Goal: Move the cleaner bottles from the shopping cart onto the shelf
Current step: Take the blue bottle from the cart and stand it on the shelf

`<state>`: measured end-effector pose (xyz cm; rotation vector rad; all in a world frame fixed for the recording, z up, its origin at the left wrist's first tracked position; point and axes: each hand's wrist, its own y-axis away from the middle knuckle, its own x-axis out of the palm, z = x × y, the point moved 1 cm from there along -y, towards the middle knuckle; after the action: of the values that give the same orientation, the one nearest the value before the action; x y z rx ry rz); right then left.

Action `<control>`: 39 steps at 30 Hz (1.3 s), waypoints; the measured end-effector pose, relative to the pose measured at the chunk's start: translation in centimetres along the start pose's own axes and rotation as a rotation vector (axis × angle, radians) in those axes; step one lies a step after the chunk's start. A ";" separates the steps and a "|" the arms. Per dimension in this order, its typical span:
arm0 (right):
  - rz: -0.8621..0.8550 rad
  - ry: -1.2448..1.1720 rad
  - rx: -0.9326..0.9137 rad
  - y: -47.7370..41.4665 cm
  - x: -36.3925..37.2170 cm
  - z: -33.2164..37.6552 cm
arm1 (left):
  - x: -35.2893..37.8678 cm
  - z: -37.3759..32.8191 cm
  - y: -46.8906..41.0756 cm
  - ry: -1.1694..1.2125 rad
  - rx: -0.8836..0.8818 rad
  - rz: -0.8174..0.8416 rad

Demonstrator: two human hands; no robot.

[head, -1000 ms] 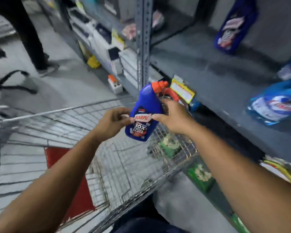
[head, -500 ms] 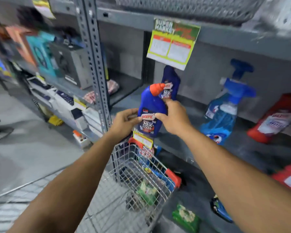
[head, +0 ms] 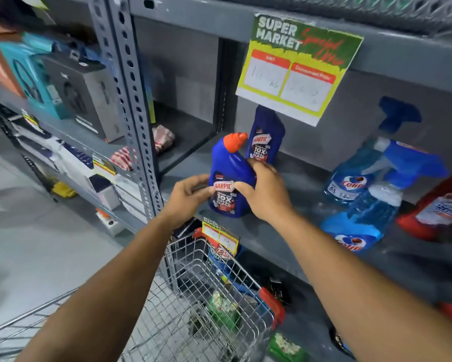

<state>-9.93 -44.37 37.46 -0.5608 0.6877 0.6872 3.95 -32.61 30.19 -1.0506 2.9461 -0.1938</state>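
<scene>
I hold a dark blue Harpic cleaner bottle [head: 228, 176] with an orange cap between both hands, upright at the front of the grey shelf [head: 292, 184]. My left hand [head: 190, 194] pinches its left side at the label. My right hand [head: 265, 192] wraps its right side. Whether its base touches the shelf I cannot tell. A second blue Harpic bottle [head: 266, 137] stands just behind it on the same shelf. The wire shopping cart [head: 219, 296] sits below my arms.
Two blue spray bottles [head: 363, 194] and a red bottle [head: 439, 207] lie on the shelf to the right. A green and yellow price sign [head: 295, 66] hangs from the shelf above. A perforated upright post [head: 130, 105] stands left, with boxed goods [head: 70, 92] beyond.
Both hands have carried the blue bottle up from above the cart and forward to the shelf front, close to the second Harpic bottle. My view has lifted from the cart toward the shelf.
</scene>
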 end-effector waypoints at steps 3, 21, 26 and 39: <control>-0.010 -0.038 -0.020 0.3 0.5 -0.6 | -0.2 0.4 0.1 0.019 -0.006 0.024; 0.146 -0.298 0.198 3.2 5.0 -6.1 | -0.3 2.1 -0.3 -0.054 -0.144 -0.024; 0.038 -0.261 0.193 3.9 5.2 -7.1 | 0.7 2.1 -0.6 -0.070 -0.165 0.051; 0.002 -0.168 0.197 4.6 5.5 -7.5 | 1.1 2.7 -0.2 -0.053 -0.111 0.061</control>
<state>-12.97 -44.30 27.50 -0.3175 0.5901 0.6518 3.36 -33.76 27.52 -0.9588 2.9660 -0.0023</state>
